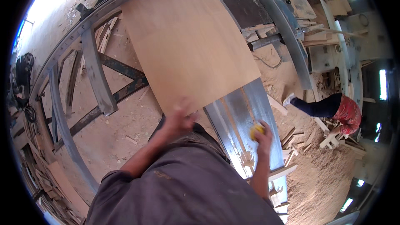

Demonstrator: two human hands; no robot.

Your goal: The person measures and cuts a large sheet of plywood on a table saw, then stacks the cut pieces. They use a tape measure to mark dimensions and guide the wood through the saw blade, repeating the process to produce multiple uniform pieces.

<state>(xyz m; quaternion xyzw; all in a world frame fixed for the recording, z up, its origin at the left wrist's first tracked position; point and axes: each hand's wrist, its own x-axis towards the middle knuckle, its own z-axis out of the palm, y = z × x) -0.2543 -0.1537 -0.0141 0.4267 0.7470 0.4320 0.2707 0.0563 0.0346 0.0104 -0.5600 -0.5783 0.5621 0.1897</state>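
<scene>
A large sheet of plywood (187,46) lies flat on a metal saw table (258,100), its near edge in front of my body. My left hand (181,118) is at the sheet's near left corner, blurred by motion. Its fingers look apart, and nothing shows in them; whether it touches the sheet I cannot tell. To the right, my right hand (264,137) is closed round a small yellow tape measure (256,130), above the bare metal table and apart from the plywood.
A metal rail frame (98,71) stands left of the sheet. On the right is a long metal fence (287,37). Another person (339,110) bends over wood scraps at the right, beside a sawdust heap (321,179). Offcuts (291,158) lie near the table's right edge.
</scene>
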